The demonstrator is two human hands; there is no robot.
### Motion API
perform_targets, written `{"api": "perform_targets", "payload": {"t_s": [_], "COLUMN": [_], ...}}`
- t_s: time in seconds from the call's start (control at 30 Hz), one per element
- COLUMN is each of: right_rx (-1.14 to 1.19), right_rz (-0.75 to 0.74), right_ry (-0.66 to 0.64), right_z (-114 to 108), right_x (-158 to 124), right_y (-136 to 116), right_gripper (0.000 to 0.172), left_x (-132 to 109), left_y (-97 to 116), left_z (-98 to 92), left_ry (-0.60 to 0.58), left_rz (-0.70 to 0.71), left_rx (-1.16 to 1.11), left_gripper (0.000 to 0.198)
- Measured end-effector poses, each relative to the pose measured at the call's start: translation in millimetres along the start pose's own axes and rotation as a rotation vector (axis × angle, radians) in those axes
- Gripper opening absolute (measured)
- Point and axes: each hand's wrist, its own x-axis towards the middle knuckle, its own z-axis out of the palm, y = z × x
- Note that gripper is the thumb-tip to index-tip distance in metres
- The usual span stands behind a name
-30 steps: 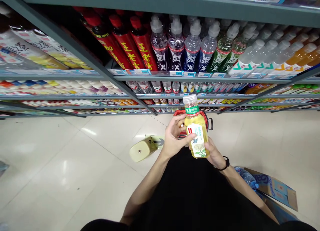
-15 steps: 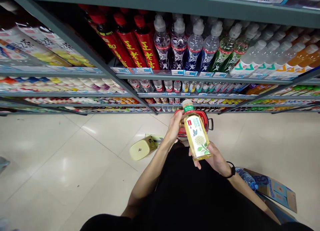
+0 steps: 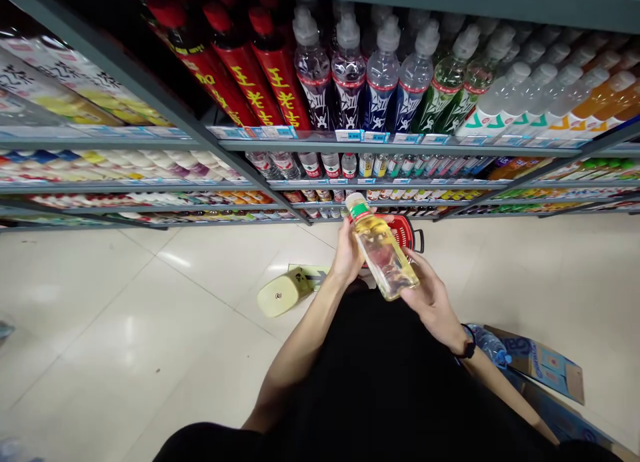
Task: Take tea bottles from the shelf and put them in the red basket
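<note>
Both my hands hold a clear bottle of yellow drink point(image 3: 383, 252) with a white cap and green neck band, tilted with its cap toward the shelves. My left hand point(image 3: 347, 252) grips its upper part from the left. My right hand point(image 3: 433, 299), with a black band at the wrist, cups its base from below. The label side has turned away, so the liquid shows through. A red shopping basket point(image 3: 406, 230) sits on the floor just beyond the bottle.
Grey shelves point(image 3: 320, 144) ahead carry rows of red, purple, green and orange drink bottles. A pale yellow stool-like object point(image 3: 285, 294) lies on the tiled floor. An open cardboard box point(image 3: 543, 365) with water bottles stands at the lower right.
The bottle has rotated so its label faces away, and it has tipped further toward the shelves. My left hand has come back onto its upper part.
</note>
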Motion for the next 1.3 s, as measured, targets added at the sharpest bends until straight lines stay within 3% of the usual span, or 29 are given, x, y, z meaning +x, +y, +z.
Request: {"api": "perform_targets", "payload": {"t_s": [0.07, 0.13, 0.33, 0.43, 0.53, 0.73, 0.87, 0.97, 1.1, 1.2, 1.3], "right_rx": [-0.219, -0.366, -0.534, -0.526, -0.346, 0.446, 0.755, 0.869, 0.892, 0.865, 0.831], "right_rz": [-0.067, -0.129, -0.343, -0.351, -0.243, 0.109, 0.432, 0.542, 0.655, 0.712, 0.707], "right_ry": [0.067, 0.087, 0.085, 0.066, 0.07, -0.037, -0.212, -0.343, -0.574, -0.694, -0.744], "right_z": [2, 4, 6, 4, 3, 3, 6, 12, 17, 16, 12], "right_x": [-3, -6, -12, -12, -9, 8, 9, 5, 1, -1, -3], "right_y": [0, 0, 3, 4, 4, 6, 18, 26, 34, 37, 36], "right_gripper": [0.082, 0.088, 0.086, 0.082, 0.072, 0.042, 0.049, 0.056, 0.068, 0.082, 0.084], "left_x": [-2, -3, -6, -10, -16, -27, -32, -34, -34, -31, -28], "left_y": [3, 4, 5, 11, 20, 38, 49, 54, 55, 53, 49], "left_z": [2.3, 2.6, -3.1, -3.9, -3.5, -0.2, 10.1, 20.4, 27.2, 24.0, 18.1], "left_ry": [-0.004, 0.012, 0.024, 0.02, 0.006, -0.068, -0.108, -0.134, -0.147, -0.079, 0.013], "left_rz": [0.005, 0.017, 0.045, 0.04, 0.064, 0.215, 0.248, 0.246, 0.219, 0.184, 0.158], "left_rx": [-0.048, -0.098, -0.188, -0.185, -0.171, -0.045, 0.065, 0.078, 0.058, 0.015, -0.049], "left_gripper": [0.067, 0.062, 0.068, 0.074, 0.076, 0.058, 0.075, 0.083, 0.076, 0.068, 0.056]}}
